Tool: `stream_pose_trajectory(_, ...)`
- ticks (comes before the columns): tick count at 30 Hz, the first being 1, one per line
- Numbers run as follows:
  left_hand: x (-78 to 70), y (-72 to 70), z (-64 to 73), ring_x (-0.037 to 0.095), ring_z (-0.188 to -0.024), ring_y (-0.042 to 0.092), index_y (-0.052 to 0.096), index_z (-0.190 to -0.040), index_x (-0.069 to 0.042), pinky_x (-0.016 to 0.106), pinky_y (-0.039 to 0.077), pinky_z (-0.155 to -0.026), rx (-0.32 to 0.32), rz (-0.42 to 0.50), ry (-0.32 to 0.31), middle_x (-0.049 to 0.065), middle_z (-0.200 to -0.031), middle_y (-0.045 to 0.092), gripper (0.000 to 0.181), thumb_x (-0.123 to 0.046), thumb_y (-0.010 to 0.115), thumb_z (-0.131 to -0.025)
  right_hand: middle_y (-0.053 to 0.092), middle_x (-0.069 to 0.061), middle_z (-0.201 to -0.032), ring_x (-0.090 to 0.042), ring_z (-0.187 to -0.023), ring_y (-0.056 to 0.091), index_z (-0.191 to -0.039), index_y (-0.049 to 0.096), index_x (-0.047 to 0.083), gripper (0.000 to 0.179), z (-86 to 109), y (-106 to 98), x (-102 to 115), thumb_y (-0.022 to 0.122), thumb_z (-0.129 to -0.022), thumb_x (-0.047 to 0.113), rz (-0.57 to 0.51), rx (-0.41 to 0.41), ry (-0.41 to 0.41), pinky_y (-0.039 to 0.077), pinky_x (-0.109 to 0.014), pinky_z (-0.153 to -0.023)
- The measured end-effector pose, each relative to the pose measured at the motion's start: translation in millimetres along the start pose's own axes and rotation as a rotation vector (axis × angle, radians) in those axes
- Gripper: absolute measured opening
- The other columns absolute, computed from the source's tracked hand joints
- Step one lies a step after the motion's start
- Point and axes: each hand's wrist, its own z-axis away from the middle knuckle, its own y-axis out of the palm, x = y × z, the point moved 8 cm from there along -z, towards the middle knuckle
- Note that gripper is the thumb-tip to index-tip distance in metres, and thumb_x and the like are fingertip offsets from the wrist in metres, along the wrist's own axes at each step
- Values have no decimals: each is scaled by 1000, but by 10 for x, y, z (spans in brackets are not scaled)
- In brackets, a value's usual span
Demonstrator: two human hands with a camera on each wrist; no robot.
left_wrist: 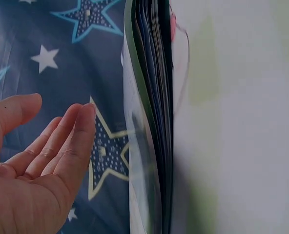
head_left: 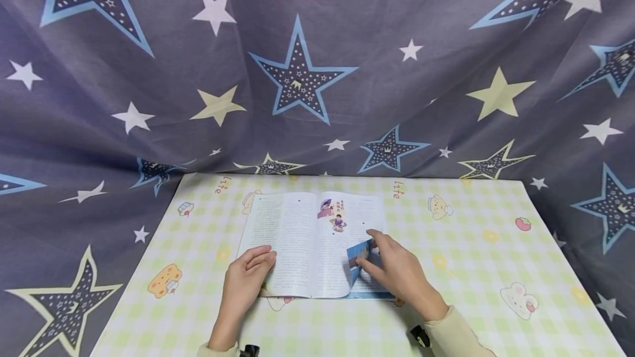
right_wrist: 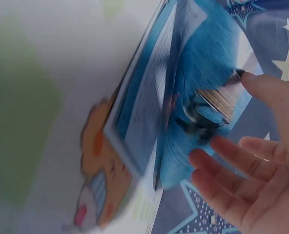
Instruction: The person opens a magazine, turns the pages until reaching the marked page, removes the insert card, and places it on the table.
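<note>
An open magazine (head_left: pixel 295 247) lies on the table, text columns on both sides and small coloured drawings on the right side. My left hand (head_left: pixel 245 277) rests at its left edge; in the left wrist view its fingers (left_wrist: pixel 76 141) are loosely extended beside the page edges. At the lower right, my right hand (head_left: pixel 403 270) pinches a lifted page (head_left: pixel 355 271) between thumb and fingers. That page is bent up and shows a blue picture on its back. In the right wrist view the blue page (right_wrist: pixel 208 53) curves between the thumb (right_wrist: pixel 264 87) and the fingers.
A green-and-white checked tablecloth (head_left: pixel 471 274) with cartoon animals covers the table. Behind it hangs a dark star-patterned curtain (head_left: pixel 397 92), which also runs along both sides. Black wrist straps (head_left: pixel 420 336) show near the pale sleeves (head_left: pixel 453 335).
</note>
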Motion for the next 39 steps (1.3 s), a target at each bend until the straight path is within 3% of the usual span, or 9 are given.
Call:
stream_pose_trajectory(10,-203,373,21,16,-95,72,70,-120,-2,21,55,-83,99,43,72,4,-101,75,42,-31,77,-90,62,-6,-131,-21,-121,59,-140,52,7,50,-66,90,323,69,-97,25,-206,32,-156,53,-42,-96)
stream_pose_trajectory(15,-288,598,65,22,-93,73,69,-120,1,25,58,-81,199,120,106,8,-100,75,42,-28,77,-91,56,-6,-140,-20,-130,52,-143,50,7,48,-82,142,411,64,-100,25,-268,79,-185,46,-40,-105)
stream_pose_trajectory(22,-326,757,90,26,-83,74,67,-121,6,29,60,-76,266,157,114,14,-96,74,38,-16,75,-92,52,-6,-146,-20,-135,47,-143,50,7,49,-92,185,473,65,-100,23,-304,99,-220,43,-41,-109)
stream_pose_trajectory(27,-327,800,107,31,-80,74,65,-121,9,32,60,-75,303,193,103,21,-95,73,33,-6,72,-92,51,-5,-147,-17,-136,45,-144,49,9,50,-97,211,467,65,-100,24,-311,108,-213,42,-39,-109)
stream_pose_trajectory(32,-303,769,109,31,-78,74,66,-119,9,32,60,-75,288,199,87,21,-95,73,31,-5,72,-92,51,-5,-147,-16,-136,45,-145,48,9,51,-92,228,470,65,-99,25,-306,115,-216,43,-40,-108)
stream_pose_trajectory(39,-198,514,70,28,-77,74,69,-115,6,30,60,-75,194,181,47,18,-93,74,27,-3,74,-90,50,-7,-146,-19,-135,46,-147,44,7,56,-87,241,460,66,-99,24,-295,128,-199,43,-40,-109)
